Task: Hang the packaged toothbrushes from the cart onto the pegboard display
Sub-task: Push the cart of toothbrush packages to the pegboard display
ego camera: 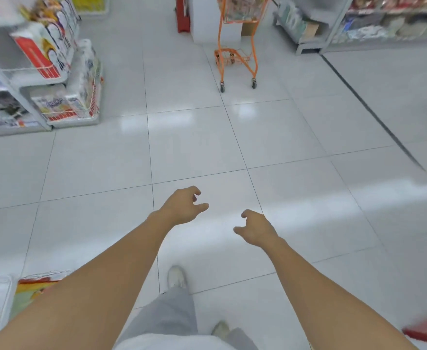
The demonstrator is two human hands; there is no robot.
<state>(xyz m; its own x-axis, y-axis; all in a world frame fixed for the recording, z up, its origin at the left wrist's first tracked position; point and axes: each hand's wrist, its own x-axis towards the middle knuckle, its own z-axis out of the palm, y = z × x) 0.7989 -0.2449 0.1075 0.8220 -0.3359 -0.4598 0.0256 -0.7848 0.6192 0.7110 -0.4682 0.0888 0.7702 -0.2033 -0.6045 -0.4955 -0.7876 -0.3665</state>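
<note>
The orange cart (pixel 237 41) stands far ahead of you on the tiled floor (pixel 194 142), with blurred packages in its basket. Your left hand (pixel 182 205) and right hand (pixel 256 229) reach forward, each grip loosely curled and holding nothing.

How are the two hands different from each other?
The left hand reaches further forward than the right hand, so it looks higher in the picture. The left hand's thumb points right; the right hand's thumb points left, toward the other hand. Both are empty, with loosely curled fingers, held out over the white tiled floor toward the orange cart, which stands far ahead.
</note>
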